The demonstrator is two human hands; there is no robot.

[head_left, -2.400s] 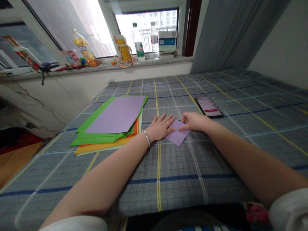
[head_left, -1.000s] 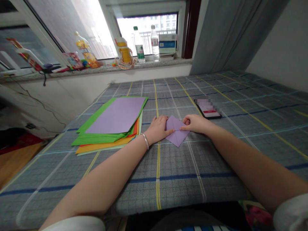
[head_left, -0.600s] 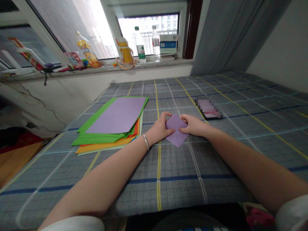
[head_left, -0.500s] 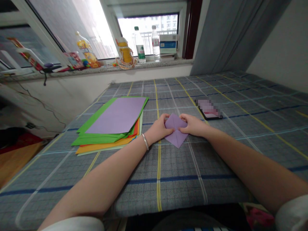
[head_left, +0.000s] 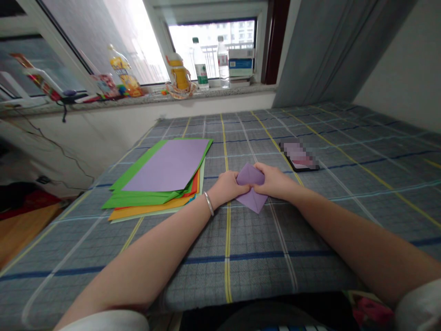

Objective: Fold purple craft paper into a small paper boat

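Head view: fingers [head_left: 244, 189] of left hand [head_left: 225, 186] (9 o'clock) and right hand [head_left: 275, 180] (3 o'clock) pinch folded purple paper [head_left: 250, 173] between them, thumbs nearly meeting mid-paper, likely for even control. Colored paper stack [head_left: 168, 165] at 9 o'clock, smartphone [head_left: 298, 157] at 2, probably leaving hand room.

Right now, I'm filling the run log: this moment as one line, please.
left hand: holds folded paper; right hand: holds it too; phone: on cloth
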